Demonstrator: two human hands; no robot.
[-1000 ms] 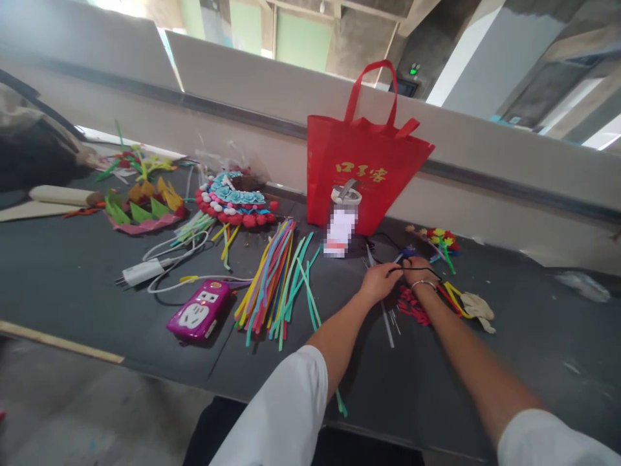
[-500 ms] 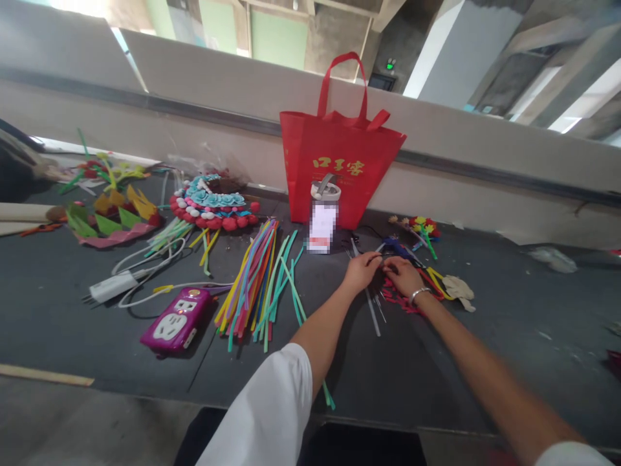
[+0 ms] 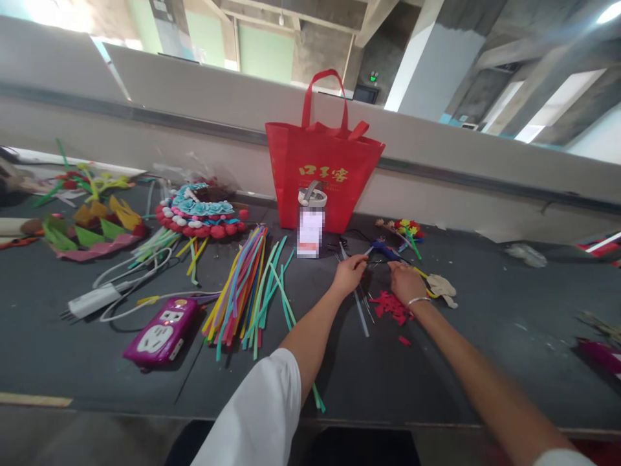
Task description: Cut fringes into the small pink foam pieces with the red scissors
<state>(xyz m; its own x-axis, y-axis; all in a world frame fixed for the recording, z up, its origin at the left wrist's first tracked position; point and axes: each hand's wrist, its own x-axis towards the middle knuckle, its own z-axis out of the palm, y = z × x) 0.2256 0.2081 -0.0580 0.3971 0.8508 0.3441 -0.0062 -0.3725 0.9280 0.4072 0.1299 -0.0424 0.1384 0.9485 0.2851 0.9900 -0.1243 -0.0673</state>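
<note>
My left hand point(image 3: 348, 272) rests on the dark table point(image 3: 72, 349) with its fingers pinched together near a clear glue stick point(image 3: 358, 304) and a thin black cord. My right hand point(image 3: 405, 281), a silver bracelet on its wrist, lies a little to the right with curled fingers beside a blue-handled tool point(image 3: 385, 249). What each hand pinches is too small to make out. Red paper scraps point(image 3: 389, 305) lie just below the right wrist. A small paper flower bundle point(image 3: 406, 229) sits behind the hands.
A red tote bag point(image 3: 324, 173) stands at the back with a small bottle point(image 3: 311, 224) before it. Colourful paper strips point(image 3: 247, 285) fan out at centre. A purple power strip point(image 3: 161, 330), white charger point(image 3: 92, 299) and paper craft pieces point(image 3: 198, 212) lie left. A crumpled glove point(image 3: 441, 286) lies right.
The camera swung right and up. My hands drew slightly apart, the right wrist moving off the red scraps, which now lie uncovered.
</note>
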